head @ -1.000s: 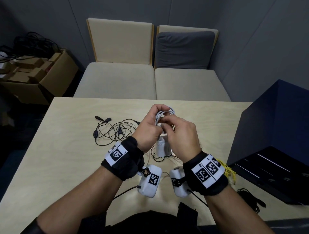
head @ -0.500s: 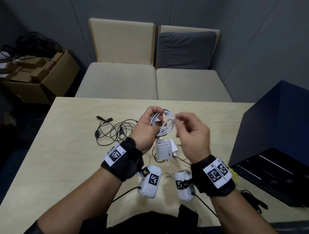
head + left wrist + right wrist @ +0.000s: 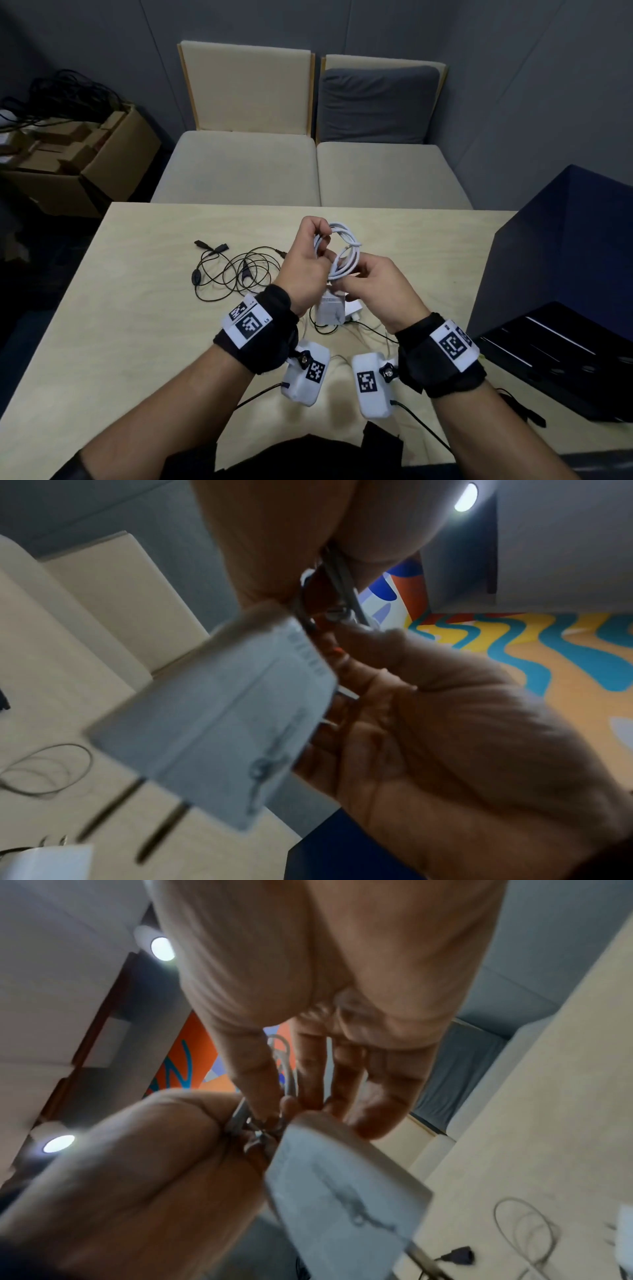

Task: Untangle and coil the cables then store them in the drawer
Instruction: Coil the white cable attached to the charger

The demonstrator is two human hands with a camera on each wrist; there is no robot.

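A white cable (image 3: 344, 250) is wound into a small coil above the middle of the table (image 3: 102, 342). My left hand (image 3: 320, 246) grips the coil's left side with curled fingers. My right hand (image 3: 342, 282) pinches the coil's lower end between thumb and fingertips (image 3: 274, 1110). The cable's white plug adapter (image 3: 329, 308) hangs below the coil, close and blurred in both wrist views (image 3: 219, 737) (image 3: 342, 1191). A tangled black cable (image 3: 236, 270) lies loose on the table to the left. The open drawer (image 3: 548, 353) of a dark blue cabinet (image 3: 565, 257) is at the right.
A second white adapter (image 3: 352, 310) with thin wires lies on the table under my hands. Another black cable (image 3: 524, 407) lies by the drawer's front. Two beige chairs (image 3: 239, 171) stand beyond the table, and a cardboard box (image 3: 85, 164) sits on the floor at the left.
My right hand left the coil, swung out to the right, then came back and now pinches the coil's lower end. My left hand kept hold of the coil and lifted it slightly.
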